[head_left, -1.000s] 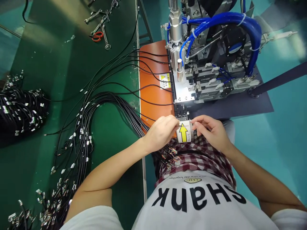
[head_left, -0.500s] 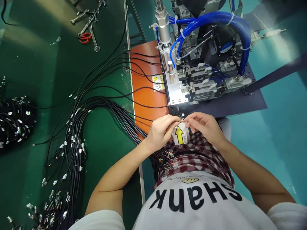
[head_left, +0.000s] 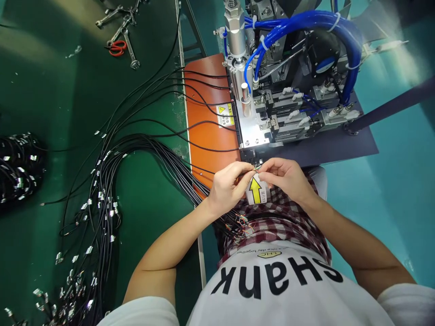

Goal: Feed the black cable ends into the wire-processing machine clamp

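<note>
My left hand (head_left: 228,185) and my right hand (head_left: 284,176) meet in front of the machine (head_left: 268,113), fingertips pinched together on the stripped end of a thin cable (head_left: 257,167). The cable end sits just below the machine's dark slot, above a white label with a yellow arrow (head_left: 256,191). A bundle of black cables (head_left: 142,156) runs from the green table under my left wrist, and its coloured wire ends (head_left: 238,224) lie on my checked shirt.
An orange plate (head_left: 207,127) with a warning sticker (head_left: 225,114) lies left of the machine, with cables crossing it. Blue hoses (head_left: 306,22) loop over the machine. Wrenches and red-handled scissors (head_left: 117,47) lie at the far left, and another cable pile (head_left: 16,167) at the left edge.
Both hands have moved up off the arrow label and closed together on the cable end nearer the machine's slot. The view has shifted a little to the right.
</note>
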Available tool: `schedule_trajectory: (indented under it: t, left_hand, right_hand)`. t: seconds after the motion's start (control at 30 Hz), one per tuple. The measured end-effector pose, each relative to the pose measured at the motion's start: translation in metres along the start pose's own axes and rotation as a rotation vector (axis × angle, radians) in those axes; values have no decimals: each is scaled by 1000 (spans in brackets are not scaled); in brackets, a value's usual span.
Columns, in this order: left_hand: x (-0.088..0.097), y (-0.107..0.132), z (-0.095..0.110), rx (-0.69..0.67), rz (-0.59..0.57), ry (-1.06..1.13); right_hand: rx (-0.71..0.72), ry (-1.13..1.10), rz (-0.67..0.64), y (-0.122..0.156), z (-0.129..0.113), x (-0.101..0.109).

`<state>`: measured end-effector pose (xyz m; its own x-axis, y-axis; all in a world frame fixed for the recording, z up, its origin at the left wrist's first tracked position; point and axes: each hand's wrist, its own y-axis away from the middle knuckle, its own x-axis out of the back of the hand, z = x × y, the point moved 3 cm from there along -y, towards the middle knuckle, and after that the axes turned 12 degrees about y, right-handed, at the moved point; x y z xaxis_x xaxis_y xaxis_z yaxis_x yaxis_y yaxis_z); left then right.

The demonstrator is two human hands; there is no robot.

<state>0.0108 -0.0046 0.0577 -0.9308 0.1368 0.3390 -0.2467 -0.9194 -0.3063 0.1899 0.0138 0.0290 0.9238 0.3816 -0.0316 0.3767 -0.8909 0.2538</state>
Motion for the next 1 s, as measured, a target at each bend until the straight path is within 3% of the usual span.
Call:
schedule_trajectory:
  t: [0.23, 0.4, 0.67, 1.0]
  left_hand:
    - [-2, -5, -5, 249, -35, 282]
    - [-1, -13, 0, 390, 12, 451]
    - [-7, -15, -4, 529, 77, 583]
    - [-9, -5, -12, 564, 161, 626]
  right_hand:
    - [20, 105, 36, 2, 1, -5]
    - [47, 198, 57, 5, -6, -3]
    - [89, 330, 151, 8, -3, -7]
    - [81, 406, 183, 8, 1, -13]
